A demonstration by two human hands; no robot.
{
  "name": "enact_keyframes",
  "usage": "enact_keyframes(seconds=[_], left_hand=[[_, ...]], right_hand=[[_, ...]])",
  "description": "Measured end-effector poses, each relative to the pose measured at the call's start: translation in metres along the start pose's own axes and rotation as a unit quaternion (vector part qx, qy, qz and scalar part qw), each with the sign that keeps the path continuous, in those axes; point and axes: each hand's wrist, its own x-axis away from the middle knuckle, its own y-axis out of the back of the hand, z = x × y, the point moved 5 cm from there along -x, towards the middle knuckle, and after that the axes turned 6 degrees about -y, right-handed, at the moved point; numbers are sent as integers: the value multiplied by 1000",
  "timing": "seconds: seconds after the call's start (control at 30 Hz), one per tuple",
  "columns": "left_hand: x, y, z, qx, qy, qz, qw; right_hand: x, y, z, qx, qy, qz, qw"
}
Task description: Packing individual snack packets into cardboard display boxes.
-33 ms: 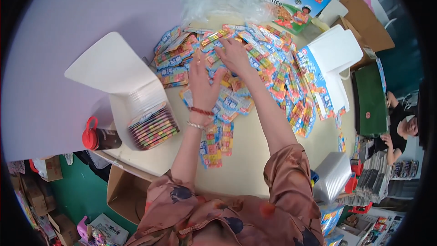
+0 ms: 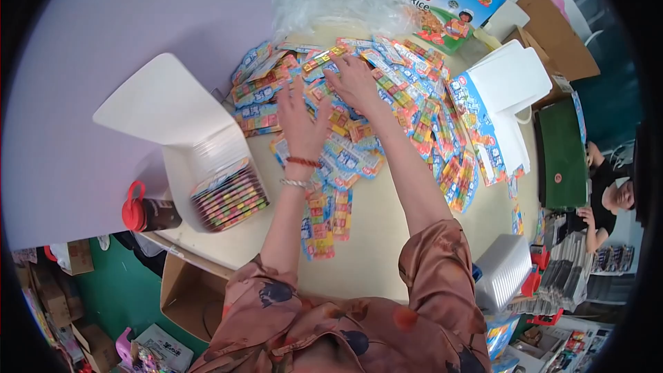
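Many flat, colourful packets (image 2: 407, 90) with rows of small coloured blocks lie in a loose pile on the table (image 2: 376, 242). My left hand (image 2: 302, 128) is over the pile's left part, fingers spread, nothing in it. Farther along, my right hand (image 2: 353, 84) reaches over the middle of the pile, its fingers apart and bent down at the packets. A gold-yellow packet (image 2: 323, 59) lies just beyond its fingertips. To the left, an open white box (image 2: 181, 173) holds a row of upright packets (image 2: 230, 195).
A dark bottle with a red lid (image 2: 138, 214) stands beside the white box. White and blue folded cartons (image 2: 507, 90) stand at right, clear plastic bags (image 2: 331, 0) and a printed blue box (image 2: 442, 0) at the back. Clear trays (image 2: 505, 273) stack at the right edge. Another person (image 2: 604, 200) sits far right.
My left hand has shifted slightly left and its fingers are spread wider. The right hand has hardly moved.
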Motion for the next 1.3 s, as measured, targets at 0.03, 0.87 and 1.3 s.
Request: enact_keyframes(seconds=[0.03,0.87,1.3], left_hand=[[-8,-6,26,-65,24,-21,997],[66,-50,10,-281,108,122,946],[154,2,-26,-113,-11,271,956]], right_hand=[[-8,-7,-1,-4,-18,57,998],[111,23,-54,75,-45,89,992],[191,63,-16,3,-39,103,994]])
